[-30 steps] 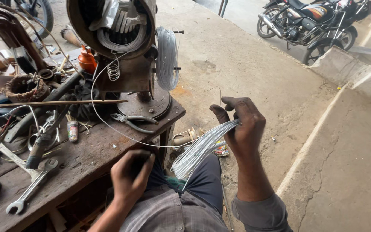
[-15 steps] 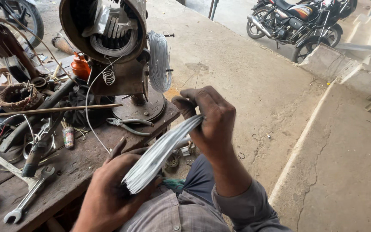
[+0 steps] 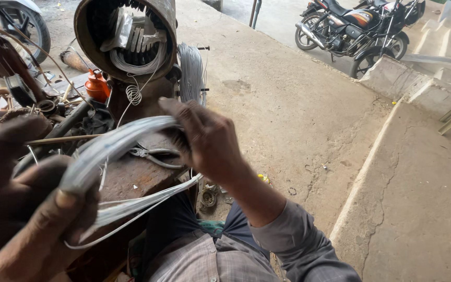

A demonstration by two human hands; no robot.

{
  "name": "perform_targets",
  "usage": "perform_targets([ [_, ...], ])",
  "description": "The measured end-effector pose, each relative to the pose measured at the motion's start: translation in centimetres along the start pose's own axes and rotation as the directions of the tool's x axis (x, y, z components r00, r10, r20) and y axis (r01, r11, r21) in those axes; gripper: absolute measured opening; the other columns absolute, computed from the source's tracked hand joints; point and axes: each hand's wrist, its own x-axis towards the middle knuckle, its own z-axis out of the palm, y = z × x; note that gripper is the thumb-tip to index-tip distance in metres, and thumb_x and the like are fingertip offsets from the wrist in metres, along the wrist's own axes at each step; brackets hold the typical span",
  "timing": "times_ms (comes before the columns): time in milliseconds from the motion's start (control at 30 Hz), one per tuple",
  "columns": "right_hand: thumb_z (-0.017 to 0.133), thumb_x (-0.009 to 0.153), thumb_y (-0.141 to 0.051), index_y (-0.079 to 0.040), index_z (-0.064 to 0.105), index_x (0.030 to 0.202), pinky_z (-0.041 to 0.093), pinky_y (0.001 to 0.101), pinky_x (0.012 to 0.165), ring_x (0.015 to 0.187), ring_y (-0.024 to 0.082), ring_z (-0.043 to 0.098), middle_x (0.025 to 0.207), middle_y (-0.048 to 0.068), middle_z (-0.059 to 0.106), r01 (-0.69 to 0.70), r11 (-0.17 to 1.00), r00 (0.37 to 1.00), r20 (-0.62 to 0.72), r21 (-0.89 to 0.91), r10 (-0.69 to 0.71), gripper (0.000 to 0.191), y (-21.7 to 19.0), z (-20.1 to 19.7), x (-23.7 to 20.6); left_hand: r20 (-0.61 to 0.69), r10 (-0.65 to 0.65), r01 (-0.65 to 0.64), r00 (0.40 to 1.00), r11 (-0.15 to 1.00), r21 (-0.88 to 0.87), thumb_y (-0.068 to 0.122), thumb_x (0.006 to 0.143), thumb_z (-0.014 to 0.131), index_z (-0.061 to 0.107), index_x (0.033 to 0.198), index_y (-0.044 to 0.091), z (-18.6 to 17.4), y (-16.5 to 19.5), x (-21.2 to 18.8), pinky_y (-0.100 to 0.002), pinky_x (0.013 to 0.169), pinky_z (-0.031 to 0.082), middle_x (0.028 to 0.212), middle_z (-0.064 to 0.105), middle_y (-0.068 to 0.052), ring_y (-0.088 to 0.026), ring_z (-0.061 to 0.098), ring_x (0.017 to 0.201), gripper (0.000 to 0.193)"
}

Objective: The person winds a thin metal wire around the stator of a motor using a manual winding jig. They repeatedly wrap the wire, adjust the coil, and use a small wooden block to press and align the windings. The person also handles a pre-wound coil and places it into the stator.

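1. Left hand point(image 3: 19, 209), close to the camera at the lower left, is closed: one end of the wire coil point(image 3: 116, 143) is pinched between thumb and fingers.
2. The wire coil, a bundle of pale grey strands, is held in the air above the near edge of the bench point(image 3: 131, 180); it arcs between the two hands, and a lower run of strands sags beneath it toward the lap.
3. Right hand point(image 3: 204, 138) is closed over the far end of the bundle, fingers wrapped round it, palm down.
4. Step in hand, as judged: the loop is being shaped and stretched into an elongated winding, gripped at both ends.
5. Behind it, at the far edge of the bench, a motor stator point(image 3: 129, 39) stands with its open bore toward the camera; windings and slot liners show inside. A wire spool point(image 3: 190, 70) sits just to its right.
6. Pliers point(image 3: 155, 155) lie on the bench under the coil, untouched.
7. Next move, as judged: strands need to be kept flat and together under even tension, loose lower strands gathered in, before the coil is offered to the stator slots.
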Motion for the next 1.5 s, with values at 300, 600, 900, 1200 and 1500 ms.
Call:
perform_targets([
  [300,0.051,0.114,-0.045,-0.027,0.044,0.155,0.06,0.0254,0.074,0.086,0.007,0.06,0.112,-0.002,0.059,0.298,0.947,0.955,-0.029,0.12,-0.297,0.045,-3.4,-0.1,1.6,-0.012,-0.008,0.01,1.0,0.989,0.144,0.01,0.099,0.066,0.03,0.17,0.014,0.8,1.3,0.5,-0.025,0.047,0.046,0.089,0.065,-0.019,-0.016,0.059,0.059,0.08],
  [600,0.055,0.113,-0.041,-0.025,0.054,0.141,0.058,0.0193,0.062,0.077,0.001,0.063,0.097,-0.006,0.064,0.189,0.972,0.973,-0.159,0.137,-0.166,0.032,-1.2,0.4,3.4,0.063,0.34,-0.336,0.938,0.857,0.391,0.02,0.095,0.075,0.037,0.15,0.0,2.7,1.3,3.1,-0.031,0.084,0.06,0.102,0.066,-0.015,-0.022,0.068,0.1,0.07],
  [900,0.063,0.111,-0.04,-0.02,0.061,0.138,0.06,0.0231,0.065,0.079,0.006,0.066,0.1,-0.002,0.066,0.223,0.961,0.963,-0.188,0.165,-0.192,0.034,-0.1,-0.2,4.8,0.103,-0.024,-0.012,0.994,0.943,0.334,0.002,0.075,0.081,0.066,0.104,-0.002,0.4,0.5,4.7,-0.035,0.077,0.063,0.096,0.075,-0.012,-0.024,0.074,0.089,0.033],
  [1200,0.05,0.122,-0.044,-0.019,0.053,0.144,0.064,0.025,0.079,0.094,0.006,0.069,0.117,0.001,0.067,0.202,0.887,0.978,-0.126,0.415,-0.165,0.033,-1.3,-0.3,6.0,0.03,0.372,-0.346,0.928,0.886,-0.309,0.011,0.104,0.074,0.051,0.137,0.0,2.8,0.0,6.5,-0.015,0.047,0.045,0.08,0.07,-0.008,-0.006,0.065,0.06,0.042],
  [1500,0.054,0.116,-0.034,-0.009,0.065,0.113,0.058,0.0252,0.063,0.075,0.009,0.071,0.093,0.001,0.071,0.184,0.867,0.983,-0.1,0.463,-0.155,0.028,-1.5,-2.0,8.5,0.229,0.394,-0.368,0.89,0.918,-0.147,0.029,0.106,0.077,0.058,0.133,-0.003,0.6,-0.4,7.6,-0.02,0.057,0.05,0.082,0.064,-0.005,-0.006,0.062,0.066,0.045],
])
